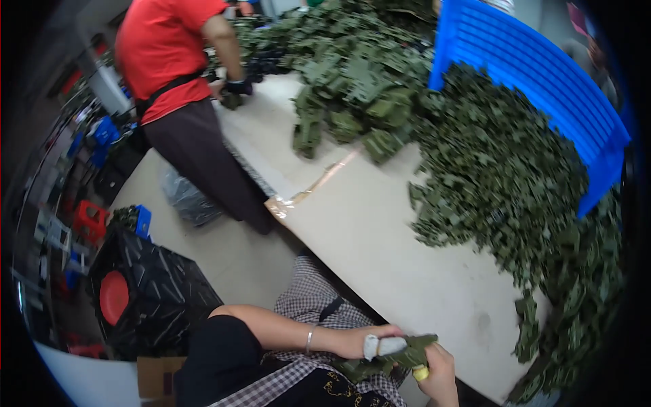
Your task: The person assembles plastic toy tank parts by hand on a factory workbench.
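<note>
In front of my body, at the table's near edge, I hold a dark green, irregularly shaped piece [415,350]. My left hand [366,341], with a pale wrap on a finger or thumb and a bracelet at the wrist, is closed on one side of it. My right hand [441,374], with a yellow wrap on one finger, grips its other end. More dark green shows below my left hand, and I cannot tell whether it belongs to the same piece. The piece's material is hard to make out.
A large heap of small green pieces [495,169] covers the right of the pale table [380,224], against a blue slatted plastic crate [536,68]. Bigger green pieces [366,81] lie at the back. Across the table's corner a person in red [166,54] bends over it. A black crate [156,292] stands left.
</note>
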### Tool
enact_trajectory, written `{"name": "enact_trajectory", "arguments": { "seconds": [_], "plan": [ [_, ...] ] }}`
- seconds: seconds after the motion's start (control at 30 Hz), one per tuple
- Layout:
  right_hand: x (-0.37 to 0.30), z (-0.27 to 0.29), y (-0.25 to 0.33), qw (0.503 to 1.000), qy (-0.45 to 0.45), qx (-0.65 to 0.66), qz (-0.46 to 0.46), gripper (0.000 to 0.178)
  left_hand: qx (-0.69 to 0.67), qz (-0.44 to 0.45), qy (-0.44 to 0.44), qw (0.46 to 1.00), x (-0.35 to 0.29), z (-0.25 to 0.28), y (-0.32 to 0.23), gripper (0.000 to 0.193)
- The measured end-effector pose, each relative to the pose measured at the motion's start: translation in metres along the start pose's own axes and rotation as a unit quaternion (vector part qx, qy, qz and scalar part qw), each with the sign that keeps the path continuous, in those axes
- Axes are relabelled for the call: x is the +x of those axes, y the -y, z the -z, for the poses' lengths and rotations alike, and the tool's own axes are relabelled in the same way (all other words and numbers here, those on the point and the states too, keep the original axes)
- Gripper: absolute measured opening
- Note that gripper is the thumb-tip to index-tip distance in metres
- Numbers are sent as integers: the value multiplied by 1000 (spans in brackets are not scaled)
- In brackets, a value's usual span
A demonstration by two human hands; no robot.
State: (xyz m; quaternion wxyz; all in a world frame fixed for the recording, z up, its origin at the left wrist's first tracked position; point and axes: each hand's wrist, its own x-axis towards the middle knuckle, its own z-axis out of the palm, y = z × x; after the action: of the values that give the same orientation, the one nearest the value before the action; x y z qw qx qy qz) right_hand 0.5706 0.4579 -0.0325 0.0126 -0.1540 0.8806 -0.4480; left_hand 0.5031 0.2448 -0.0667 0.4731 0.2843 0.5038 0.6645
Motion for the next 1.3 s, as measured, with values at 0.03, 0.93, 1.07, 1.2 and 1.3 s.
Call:
{"name": "enact_trajectory", "arguments": {
  "seconds": [0.03,0.93,1.07,1.2,1.3],
  "plan": [
    [-2,0,-1,999,-24,-40,22,18,5,10,28,1000,4,0,-3,37],
    [37,22,17,999,46,21,7,18,61,-17,106,992,29,18,-17,18],
    [55,34,10,1000,-13,-22,14,18,79,-39,10,996,41,19,-29,15],
    [70,46,-11,993,-57,-8,-108,14,-164,70,15,984,54,29,-36,29],
    [76,59,-27,974,-145,88,-153,14,-42,-103,-48,993,27,31,-26,44]
  ]
}}
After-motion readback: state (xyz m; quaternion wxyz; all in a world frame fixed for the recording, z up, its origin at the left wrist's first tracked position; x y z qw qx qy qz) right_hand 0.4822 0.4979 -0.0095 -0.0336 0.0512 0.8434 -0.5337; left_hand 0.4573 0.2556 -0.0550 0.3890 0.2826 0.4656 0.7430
